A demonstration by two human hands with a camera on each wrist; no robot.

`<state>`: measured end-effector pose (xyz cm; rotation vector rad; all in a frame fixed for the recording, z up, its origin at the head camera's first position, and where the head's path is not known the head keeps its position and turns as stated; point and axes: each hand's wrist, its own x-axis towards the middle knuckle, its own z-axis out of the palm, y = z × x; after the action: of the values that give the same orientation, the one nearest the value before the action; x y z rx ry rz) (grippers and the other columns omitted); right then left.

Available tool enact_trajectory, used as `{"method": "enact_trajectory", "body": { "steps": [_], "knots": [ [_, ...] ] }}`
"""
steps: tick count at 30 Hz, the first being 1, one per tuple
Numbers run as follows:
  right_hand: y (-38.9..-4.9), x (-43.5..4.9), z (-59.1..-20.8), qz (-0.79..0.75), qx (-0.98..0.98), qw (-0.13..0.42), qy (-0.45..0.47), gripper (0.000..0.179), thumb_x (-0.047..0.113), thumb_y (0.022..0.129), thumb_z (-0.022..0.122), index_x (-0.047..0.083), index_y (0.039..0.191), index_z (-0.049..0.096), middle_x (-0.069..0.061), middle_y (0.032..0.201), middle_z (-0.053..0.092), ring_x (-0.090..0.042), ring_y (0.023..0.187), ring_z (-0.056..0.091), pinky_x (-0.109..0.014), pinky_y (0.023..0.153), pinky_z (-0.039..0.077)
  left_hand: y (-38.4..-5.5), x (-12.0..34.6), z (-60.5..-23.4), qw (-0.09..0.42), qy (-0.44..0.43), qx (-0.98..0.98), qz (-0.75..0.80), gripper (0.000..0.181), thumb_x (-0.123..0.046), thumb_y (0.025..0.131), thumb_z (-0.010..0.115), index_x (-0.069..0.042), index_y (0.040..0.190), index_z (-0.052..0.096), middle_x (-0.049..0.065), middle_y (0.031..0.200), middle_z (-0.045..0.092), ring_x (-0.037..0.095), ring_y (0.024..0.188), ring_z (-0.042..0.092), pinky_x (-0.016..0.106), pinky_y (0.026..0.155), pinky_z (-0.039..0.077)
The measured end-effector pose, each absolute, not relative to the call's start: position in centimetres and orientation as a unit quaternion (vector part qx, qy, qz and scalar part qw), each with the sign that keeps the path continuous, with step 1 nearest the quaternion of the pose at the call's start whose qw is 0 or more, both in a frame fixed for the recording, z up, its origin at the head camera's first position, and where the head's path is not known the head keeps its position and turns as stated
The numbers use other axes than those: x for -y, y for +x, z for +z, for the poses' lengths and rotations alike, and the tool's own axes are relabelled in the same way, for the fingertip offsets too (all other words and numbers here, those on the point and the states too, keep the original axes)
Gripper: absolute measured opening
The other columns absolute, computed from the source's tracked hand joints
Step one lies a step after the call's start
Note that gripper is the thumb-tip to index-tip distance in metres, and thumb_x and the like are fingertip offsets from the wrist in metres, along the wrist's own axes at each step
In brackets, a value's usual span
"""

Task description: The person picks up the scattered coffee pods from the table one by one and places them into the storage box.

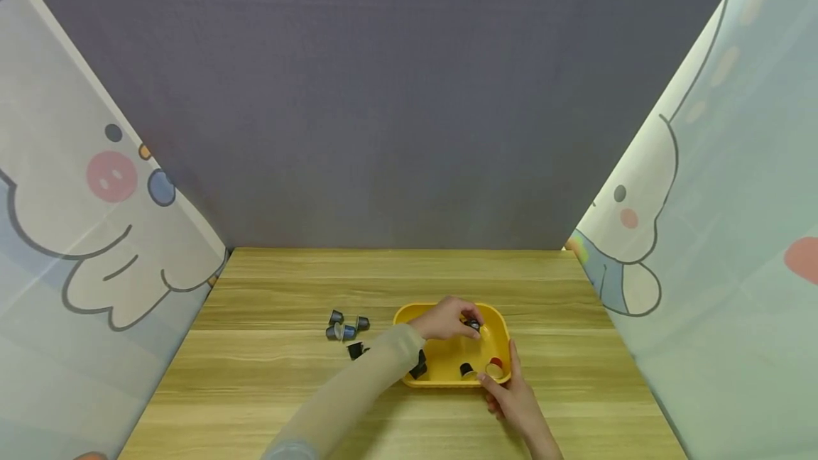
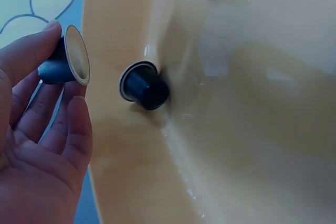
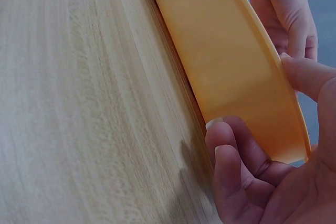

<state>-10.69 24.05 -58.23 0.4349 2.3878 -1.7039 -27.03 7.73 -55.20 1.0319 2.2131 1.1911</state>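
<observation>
My left hand (image 1: 445, 319) reaches over a yellow tray (image 1: 441, 379) and pinches a dark coffee capsule (image 2: 56, 65) between thumb and fingers; its pale, foil-like face shows in the left wrist view. Below it in the tray, a black capsule (image 2: 144, 86) leans near the wall. A black capsule (image 1: 466, 369) and a red one (image 1: 495, 366) lie near the tray's front right corner. Dark capsules (image 1: 418, 368) sit at its left end, partly behind my sleeve. At the front right corner, my right hand (image 1: 516, 403) grips the tray, thumb at the rim and fingers by the outer wall.
Left of the tray, several dark and blue capsules (image 1: 345, 331) lie in a loose group on the wooden table (image 1: 268, 375). A black capsule (image 1: 355, 351) lies nearer, beside my left sleeve. A grey partition (image 1: 396, 126) stands behind the table, with printed cloths at both sides.
</observation>
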Motion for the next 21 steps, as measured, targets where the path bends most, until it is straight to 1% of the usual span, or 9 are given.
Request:
{"method": "enact_trajectory", "body": {
  "steps": [5, 11, 14, 15, 21],
  "knots": [
    [-10.7, -24.0, -58.2, -0.572, -0.802, 0.088, 0.147, 0.103, 0.035, 0.095, 0.069, 0.025, 0.16, -0.01, -0.006, 0.066, 0.057, -0.018, 0.052, 0.054, -0.028, 0.045, 0.046, -27.3, -8.2, -56.1, 0.224, 0.363, -0.794, 0.433, 0.019, -0.014, 0.086, 0.079, -0.009, 0.104, 0.074, -0.014, 0.092, 0.067, -0.001, 0.087, 0.061, 0.019, 0.078, 0.051],
    [-10.7, -24.0, -58.2, -0.576, -0.799, 0.086, 0.145, 0.103, 0.035, 0.095, 0.069, 0.027, 0.16, -0.01, -0.007, 0.066, 0.058, -0.017, 0.052, 0.055, -0.027, 0.045, 0.046, -27.3, -8.4, -56.4, 0.247, 0.351, -0.786, 0.445, 0.02, -0.01, 0.085, 0.08, -0.006, 0.104, 0.074, -0.007, 0.093, 0.07, 0.001, 0.082, 0.061, 0.02, 0.073, 0.052],
    [-10.8, -23.9, -58.3, -0.576, -0.8, 0.086, 0.146, 0.103, 0.034, 0.095, 0.069, 0.027, 0.16, -0.01, -0.007, 0.066, 0.058, -0.018, 0.052, 0.055, -0.027, 0.045, 0.046, -27.3, -8.4, -56.8, 0.254, 0.341, -0.783, 0.453, 0.021, -0.008, 0.085, 0.08, -0.007, 0.104, 0.074, -0.005, 0.095, 0.07, 0.002, 0.083, 0.062, 0.02, 0.073, 0.052],
    [-10.8, -23.9, -58.3, -0.573, -0.802, 0.085, 0.143, 0.102, 0.034, 0.096, 0.069, 0.025, 0.16, -0.01, -0.007, 0.066, 0.058, -0.018, 0.052, 0.055, -0.027, 0.045, 0.046, -27.3, -8.4, -56.9, 0.256, 0.337, -0.783, 0.455, 0.02, -0.008, 0.085, 0.08, -0.008, 0.104, 0.074, -0.005, 0.095, 0.07, 0.002, 0.083, 0.062, 0.02, 0.074, 0.052],
    [-10.8, -24.0, -58.4, -0.574, -0.801, 0.087, 0.146, 0.103, 0.034, 0.095, 0.069, 0.025, 0.16, -0.01, -0.007, 0.066, 0.058, -0.018, 0.052, 0.055, -0.027, 0.045, 0.046, -27.2, -8.4, -57.0, 0.264, 0.326, -0.776, 0.471, 0.018, -0.008, 0.086, 0.078, -0.013, 0.103, 0.073, -0.01, 0.094, 0.068, 0.002, 0.086, 0.063, 0.021, 0.077, 0.052]
  ]
}}
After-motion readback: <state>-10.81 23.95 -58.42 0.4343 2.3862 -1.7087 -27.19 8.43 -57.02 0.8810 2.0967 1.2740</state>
